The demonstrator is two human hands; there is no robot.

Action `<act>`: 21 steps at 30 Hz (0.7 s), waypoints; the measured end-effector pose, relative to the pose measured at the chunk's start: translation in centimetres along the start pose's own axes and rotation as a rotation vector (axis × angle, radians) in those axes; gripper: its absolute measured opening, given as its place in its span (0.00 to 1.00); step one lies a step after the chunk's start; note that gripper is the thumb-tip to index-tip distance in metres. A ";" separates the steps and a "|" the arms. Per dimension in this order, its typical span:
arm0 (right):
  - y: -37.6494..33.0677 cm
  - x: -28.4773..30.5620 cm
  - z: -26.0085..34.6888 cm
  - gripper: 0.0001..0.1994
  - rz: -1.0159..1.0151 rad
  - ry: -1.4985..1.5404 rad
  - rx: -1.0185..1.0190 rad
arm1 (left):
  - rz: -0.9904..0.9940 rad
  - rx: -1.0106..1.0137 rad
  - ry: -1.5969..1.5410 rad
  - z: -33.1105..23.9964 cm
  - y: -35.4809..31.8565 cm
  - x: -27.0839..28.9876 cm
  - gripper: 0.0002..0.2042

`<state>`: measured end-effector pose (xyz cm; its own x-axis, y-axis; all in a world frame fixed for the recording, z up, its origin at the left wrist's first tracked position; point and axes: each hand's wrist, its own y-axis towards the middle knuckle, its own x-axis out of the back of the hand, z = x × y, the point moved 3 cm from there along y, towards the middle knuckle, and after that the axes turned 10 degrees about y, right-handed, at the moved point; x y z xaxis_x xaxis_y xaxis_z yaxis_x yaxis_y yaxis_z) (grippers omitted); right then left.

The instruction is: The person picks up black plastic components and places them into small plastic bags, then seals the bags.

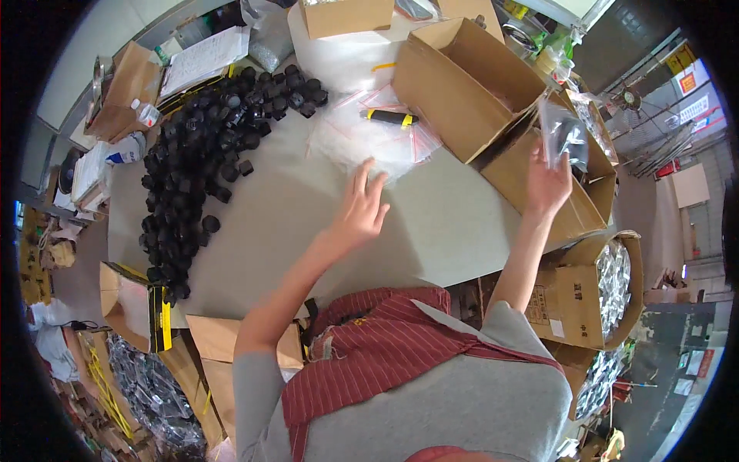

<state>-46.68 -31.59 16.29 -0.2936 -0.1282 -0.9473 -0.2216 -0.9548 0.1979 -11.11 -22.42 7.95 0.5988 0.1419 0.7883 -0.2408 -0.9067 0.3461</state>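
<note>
My left hand [359, 206] reaches over the table with its fingers apart, holding nothing. Its fingertips are at the near edge of a pile of transparent zip bags [350, 131] with red seal lines. On that pile lies a yellow-and-black utility knife [391, 118]. Over an open cardboard box [512, 165] at the right, my right hand [550, 183] grips a transparent plastic bag [556, 127] between its fingers. Something dark shows in the bag, but I cannot make out its exact shape. A large heap of black plastic caps [192, 162] spreads along the left of the table.
A taller open carton [469, 77] stands at the back right of the grey table [292, 200]. Below it at the right is a carton of bagged pieces [613, 292]. Papers [204, 61] and a small bottle [145, 112] sit at the back left. Filled boxes flank me.
</note>
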 end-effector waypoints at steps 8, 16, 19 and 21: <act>-4.9 4.8 -9.8 0.17 -0.070 -0.577 -0.450 | 0.078 -0.072 0.409 4.2 6.9 -7.0 0.23; -9.7 7.6 -17.9 0.30 -0.108 -0.578 -1.013 | -0.132 -0.285 0.138 0.7 3.4 -2.3 0.15; -8.9 7.8 -19.7 0.35 -0.088 -0.561 -1.053 | -0.084 -0.391 0.237 0.0 -1.3 -3.0 0.18; -7.9 8.4 -20.9 0.39 0.120 -0.956 -0.973 | 0.047 -0.353 0.286 0.9 -4.6 -3.9 0.18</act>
<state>-27.94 -30.70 1.44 -0.8738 -0.3685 -0.3173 0.4712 -0.8027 -0.3655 -11.60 -19.14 2.83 0.3576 0.2530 0.8990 -0.5383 -0.7308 0.4198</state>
